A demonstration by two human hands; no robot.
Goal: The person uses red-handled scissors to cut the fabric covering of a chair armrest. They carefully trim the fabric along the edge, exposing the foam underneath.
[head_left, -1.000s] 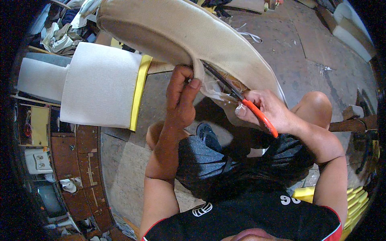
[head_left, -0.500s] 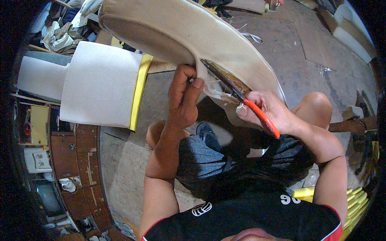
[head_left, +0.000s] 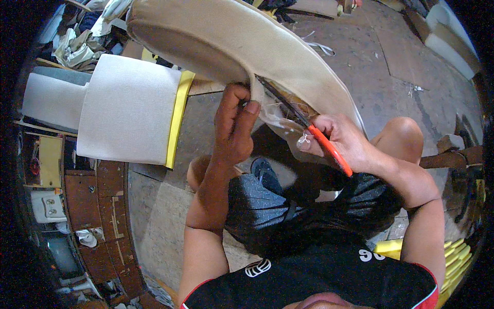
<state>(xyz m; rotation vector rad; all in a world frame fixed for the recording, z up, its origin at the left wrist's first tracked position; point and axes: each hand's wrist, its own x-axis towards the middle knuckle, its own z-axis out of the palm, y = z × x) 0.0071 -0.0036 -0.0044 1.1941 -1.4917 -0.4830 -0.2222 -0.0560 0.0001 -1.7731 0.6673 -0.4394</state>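
A long curved piece of beige upholstery (head_left: 303, 56) stretches from the upper left down to my right knee. Its fabric is parted along a seam, and brown fibrous stuffing (head_left: 301, 105) shows in the gap. My left hand (head_left: 235, 121) pinches the loose fabric edge between thumb and fingers, left of the gap. Closed round red handles, my right hand (head_left: 342, 139) holds a pair of scissors (head_left: 329, 147). Their dark blades lie along the gap, tips beside the fabric near my left fingers. A bit of white thread hangs at my right thumb.
Left of me lies a pale square cushion (head_left: 126, 108) with a yellow edge. Heaped cloth (head_left: 80, 51) fills the upper left, and a brown wooden cabinet (head_left: 87, 206) stands at lower left. Yellow foam pieces (head_left: 455, 262) lie at lower right. A white strip (head_left: 323, 49) rests on the floor.
My right hand and the scissor handles have shifted slightly left. The left hand keeps its pinch in nearly the same place.
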